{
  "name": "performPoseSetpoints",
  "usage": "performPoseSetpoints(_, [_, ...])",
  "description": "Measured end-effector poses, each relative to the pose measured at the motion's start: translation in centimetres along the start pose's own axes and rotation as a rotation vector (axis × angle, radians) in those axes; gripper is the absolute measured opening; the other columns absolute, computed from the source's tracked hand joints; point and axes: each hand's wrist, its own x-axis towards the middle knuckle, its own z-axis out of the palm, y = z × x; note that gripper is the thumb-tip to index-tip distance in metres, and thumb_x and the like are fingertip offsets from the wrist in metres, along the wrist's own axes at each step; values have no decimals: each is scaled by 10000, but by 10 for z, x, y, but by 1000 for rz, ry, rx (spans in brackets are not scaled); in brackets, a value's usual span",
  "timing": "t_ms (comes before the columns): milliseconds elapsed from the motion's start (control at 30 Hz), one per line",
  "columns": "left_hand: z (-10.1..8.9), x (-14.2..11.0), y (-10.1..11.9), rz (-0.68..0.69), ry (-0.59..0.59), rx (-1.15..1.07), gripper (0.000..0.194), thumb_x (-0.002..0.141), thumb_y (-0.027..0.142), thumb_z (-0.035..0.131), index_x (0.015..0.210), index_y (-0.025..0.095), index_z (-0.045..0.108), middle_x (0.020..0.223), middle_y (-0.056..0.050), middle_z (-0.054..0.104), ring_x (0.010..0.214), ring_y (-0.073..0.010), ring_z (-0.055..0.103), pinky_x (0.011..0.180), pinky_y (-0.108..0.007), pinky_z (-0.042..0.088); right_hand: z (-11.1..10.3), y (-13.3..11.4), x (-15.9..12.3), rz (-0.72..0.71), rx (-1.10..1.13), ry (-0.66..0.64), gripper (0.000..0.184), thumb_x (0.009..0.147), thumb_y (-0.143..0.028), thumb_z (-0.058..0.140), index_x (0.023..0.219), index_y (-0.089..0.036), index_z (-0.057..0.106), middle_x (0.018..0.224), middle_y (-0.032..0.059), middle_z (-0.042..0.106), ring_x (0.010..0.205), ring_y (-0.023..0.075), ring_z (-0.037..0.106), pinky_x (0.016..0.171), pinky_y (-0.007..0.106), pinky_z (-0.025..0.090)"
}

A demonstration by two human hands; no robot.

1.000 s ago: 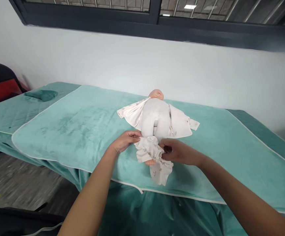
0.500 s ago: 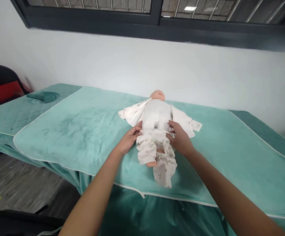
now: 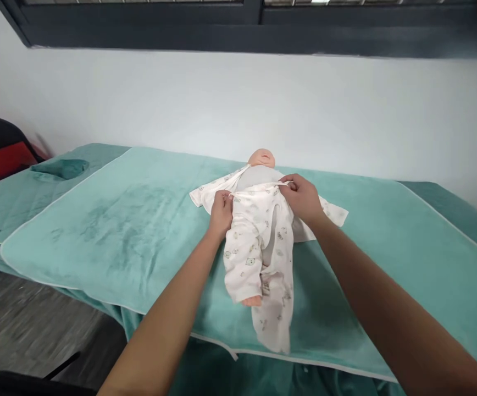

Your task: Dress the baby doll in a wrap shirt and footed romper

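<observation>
Trousers: thin, soft white cotton-like cloth with a small scattered print; the trousers (image 3: 249, 220) lie over the doll's lower body at the middle of the bed, the waistband stretched nearly straight between the two hands.
Trouser legs: the left one is rounded and filled, wrinkled crosswise; the right one lies flatter and reaches nearer, its end limp.
Left hand: the left hand (image 3: 221, 213) pinches the left end of the waistband between thumb and bent fingers.
Right hand: the right hand (image 3: 302, 199) grips the right end of the waistband, slightly farther back, fingers curled over the edge.
Doll: the doll (image 3: 259, 175) lies on its back, head at the far side near the wall; smooth, plastic-looking head, matte grey rounded torso.
Foot: a smooth, pinkish foot (image 3: 251, 301) pokes from the left hem.
Top: the white printed top (image 3: 211, 190) is spread beneath the doll, sleeves fanned left and right, the left one gathered in folds.
Mat: plush teal mat (image 3: 98, 220), brushed in darker patches, edged with pale piping.
Bed: quilted teal cover at the left end of the bed (image 3: 5, 206), with an oval hollow (image 3: 63, 168).
Wall: smooth, white wall (image 3: 238, 104) under a dark, flat window frame (image 3: 139, 33).
</observation>
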Motion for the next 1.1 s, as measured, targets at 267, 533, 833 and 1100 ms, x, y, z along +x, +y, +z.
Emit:
performPoseSetpoints(267, [5,-6,-9,-86,-3,-128,185,812,380,657,861,215,589,749,12,583,753,-162,510,712,-270,397,9,45,-11,132,401,-61,299,776,-508,692,783,-226,593,728,-3,576,716,167,518,654,292,426])
performPoseSetpoints(533, [-2,-4,-3,-168,-37,-264,258,691,402,769,820,198,678,678,29,566,629,-112,456,605,-242,385,-14,47,-14,117,428,-274,315,760,-497,738,898,-219,689,830,15,639,758,167,551,696,297,441])
performPoseSetpoints(833, [-4,-6,4,-193,-97,-280,319,617,353,818,869,187,713,778,9,644,746,-136,545,690,-254,433,-18,37,-20,28,459,-395,358,664,-398,855,898,-228,644,876,1,570,779,145,503,707,277,427])
performPoseSetpoints(1100, [-4,-6,3,-253,-157,-362,388,568,366,859,865,182,689,757,19,628,718,-125,538,668,-246,411,-12,33,-21,82,396,-215,204,787,-397,732,796,-210,650,777,-5,615,754,152,534,724,292,411])
